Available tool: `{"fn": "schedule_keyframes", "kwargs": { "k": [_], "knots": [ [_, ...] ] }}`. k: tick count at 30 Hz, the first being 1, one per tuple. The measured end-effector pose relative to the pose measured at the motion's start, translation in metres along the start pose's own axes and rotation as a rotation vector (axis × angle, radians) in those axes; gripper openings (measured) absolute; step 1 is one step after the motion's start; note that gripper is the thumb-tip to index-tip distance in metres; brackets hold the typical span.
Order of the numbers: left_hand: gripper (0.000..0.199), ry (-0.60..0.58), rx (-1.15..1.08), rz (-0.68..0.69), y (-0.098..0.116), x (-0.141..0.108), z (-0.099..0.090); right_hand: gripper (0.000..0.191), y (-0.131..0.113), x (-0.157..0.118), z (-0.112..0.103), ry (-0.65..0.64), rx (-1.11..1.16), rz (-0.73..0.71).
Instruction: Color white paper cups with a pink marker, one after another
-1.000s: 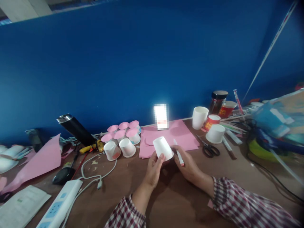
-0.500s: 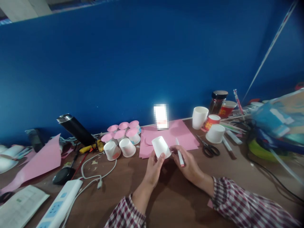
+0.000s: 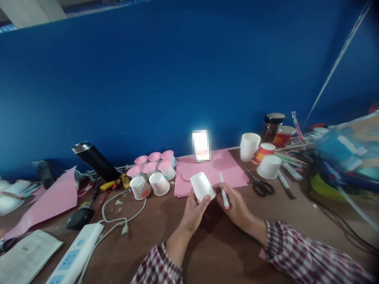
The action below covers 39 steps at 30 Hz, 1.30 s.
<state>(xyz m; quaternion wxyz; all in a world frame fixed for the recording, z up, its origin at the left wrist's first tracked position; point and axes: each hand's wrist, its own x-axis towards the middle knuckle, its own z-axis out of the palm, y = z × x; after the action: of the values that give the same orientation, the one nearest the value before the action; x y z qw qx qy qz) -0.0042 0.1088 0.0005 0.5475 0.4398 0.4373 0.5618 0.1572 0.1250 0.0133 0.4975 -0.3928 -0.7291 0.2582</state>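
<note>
A white paper cup (image 3: 202, 187) tilts in my left hand (image 3: 194, 215), whose thumb presses on its lower side. My right hand (image 3: 237, 206) is closed around a white marker (image 3: 224, 197) with a pink end, held close to the cup's right side. Whether the right fingertips touch the cup I cannot tell. Behind the cup lie stacked sheets of pink paper (image 3: 220, 169). To the left, several paper cups stand with pink tops (image 3: 166, 165), and two plain white ones (image 3: 159, 184) stand in front of them.
Black scissors (image 3: 262, 187) lie right of the paper, near an upturned white cup (image 3: 269, 167) and a red cup (image 3: 264, 152). A bright screen (image 3: 201, 146) stands at the blue partition (image 3: 177, 71). A power strip (image 3: 75, 252), cable and black flask (image 3: 96, 161) occupy the left.
The cup in my left hand has moved slightly down and turned a little, and the left thumb has shifted right across it. My right hand keeps hold of the marker, almost still.
</note>
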Motion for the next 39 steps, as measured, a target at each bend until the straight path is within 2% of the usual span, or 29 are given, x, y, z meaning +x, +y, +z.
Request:
{"fn": "schedule_keyframes", "kwargs": {
  "k": [6,11,14,18,25,39],
  "knots": [
    [0.053,-0.072,-0.087,0.015,-0.005,-0.002,-0.003,0.010,0.000,0.000,0.001,0.025,0.004,0.021],
    [0.053,-0.044,-0.144,-0.019,-0.013,-0.001,-0.008,0.012,0.002,0.001,0.001,0.033,-0.028,0.013],
    [0.052,-0.036,-0.143,-0.035,-0.011,-0.002,-0.008,0.014,0.002,0.002,0.001,0.035,-0.028,0.009],
    [0.044,-0.096,-0.138,0.018,-0.004,-0.002,-0.004,0.011,0.002,0.002,0.001,0.044,-0.022,0.039],
    [0.043,0.001,-0.178,0.008,-0.001,0.002,0.000,0.011,0.000,0.001,0.000,0.031,-0.015,0.025],
    [0.052,0.003,-0.152,-0.032,0.001,0.000,0.001,0.009,0.002,0.000,0.001,0.013,-0.015,0.000]
  ]
}}
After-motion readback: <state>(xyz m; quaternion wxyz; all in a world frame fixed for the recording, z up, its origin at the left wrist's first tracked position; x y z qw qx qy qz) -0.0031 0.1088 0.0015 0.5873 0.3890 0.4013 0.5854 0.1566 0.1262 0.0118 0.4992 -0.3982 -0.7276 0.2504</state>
